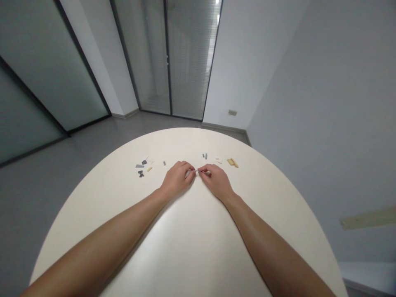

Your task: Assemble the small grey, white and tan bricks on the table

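Note:
Both hands meet near the middle of the round white table, fingertips almost touching. My left hand [180, 177] is closed in a pinch on a small grey piece [196, 170], mostly covered by the fingers. From the other side my right hand [215, 180] also pinches at this spot, its fingertips closed on something too small to name. Just beyond the hands lie two small grey pieces [204, 156]. A single grey piece [164, 163] rests left of my left hand. White pieces [218, 160] and tan pieces [232, 162] sit beyond my right hand.
On the left of the table [185, 247] are several dark pieces [141, 173], a flat grey piece [140, 166] and a yellowish piece [149, 169]. The table's curved far edge [185, 128] lies beyond the pieces. Glass doors [168, 62] and walls stand behind.

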Demonstrator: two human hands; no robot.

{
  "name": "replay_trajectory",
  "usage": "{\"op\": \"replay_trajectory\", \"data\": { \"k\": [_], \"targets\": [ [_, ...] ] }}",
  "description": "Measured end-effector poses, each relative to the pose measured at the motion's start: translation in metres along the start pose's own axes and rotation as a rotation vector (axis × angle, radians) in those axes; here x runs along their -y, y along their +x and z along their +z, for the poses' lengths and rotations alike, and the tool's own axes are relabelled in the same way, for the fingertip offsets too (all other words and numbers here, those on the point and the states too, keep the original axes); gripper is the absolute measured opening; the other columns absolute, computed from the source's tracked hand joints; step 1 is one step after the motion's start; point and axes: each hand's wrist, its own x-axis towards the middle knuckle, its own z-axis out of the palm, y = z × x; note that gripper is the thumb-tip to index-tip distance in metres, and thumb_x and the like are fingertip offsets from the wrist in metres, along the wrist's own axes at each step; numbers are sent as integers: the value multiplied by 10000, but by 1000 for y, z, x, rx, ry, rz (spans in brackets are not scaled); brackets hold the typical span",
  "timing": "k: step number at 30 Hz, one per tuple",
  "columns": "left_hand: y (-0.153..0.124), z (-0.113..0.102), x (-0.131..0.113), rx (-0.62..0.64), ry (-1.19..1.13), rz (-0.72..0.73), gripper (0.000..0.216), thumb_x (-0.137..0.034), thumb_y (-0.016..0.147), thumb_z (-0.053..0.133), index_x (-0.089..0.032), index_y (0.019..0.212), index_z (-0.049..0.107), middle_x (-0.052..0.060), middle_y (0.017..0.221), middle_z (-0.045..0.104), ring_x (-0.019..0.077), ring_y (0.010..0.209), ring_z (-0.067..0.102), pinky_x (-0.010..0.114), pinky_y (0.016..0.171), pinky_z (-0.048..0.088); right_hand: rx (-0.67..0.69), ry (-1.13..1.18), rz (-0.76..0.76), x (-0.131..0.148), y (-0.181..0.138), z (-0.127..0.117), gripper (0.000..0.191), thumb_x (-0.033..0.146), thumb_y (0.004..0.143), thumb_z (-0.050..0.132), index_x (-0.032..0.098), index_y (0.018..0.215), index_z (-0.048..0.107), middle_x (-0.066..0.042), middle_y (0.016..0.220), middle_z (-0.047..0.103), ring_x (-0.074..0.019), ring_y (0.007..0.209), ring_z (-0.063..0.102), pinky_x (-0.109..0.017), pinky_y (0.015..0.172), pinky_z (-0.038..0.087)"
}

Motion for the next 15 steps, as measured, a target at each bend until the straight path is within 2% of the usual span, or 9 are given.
{"op": "replay_trajectory", "data": {
  "k": [15],
  "targets": [
    [0, 2, 3, -3, 27, -1, 143, -271, 924, 551, -205, 948, 675, 59, 964, 686, 219, 940, 584, 354, 809, 462, -3, 3, -10, -1, 1, 2, 93, 187, 890, 625, 243, 935, 684, -8, 941, 721, -179, 896, 637, -304, 803, 463]
  ]
}}
